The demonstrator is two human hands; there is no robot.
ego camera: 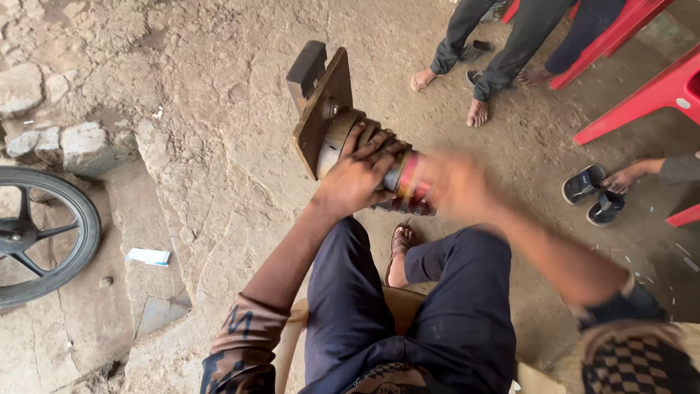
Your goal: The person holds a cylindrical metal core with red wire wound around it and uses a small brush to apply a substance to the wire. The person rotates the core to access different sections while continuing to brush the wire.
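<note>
Over the dirt floor (240, 146), left hand (357, 179) grips a metal spool (343, 135); blurred right hand's (452, 186) grip is unreadable.

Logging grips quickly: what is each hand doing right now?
Left hand: closed around the cylindrical metal part.
Right hand: motion-blurred at the part's red-banded end; grip cannot be told.

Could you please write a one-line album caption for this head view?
Seated over dirt ground, left hand steadies a metal part on a flat plate while the blurred right hand grips its red-banded end.
</note>
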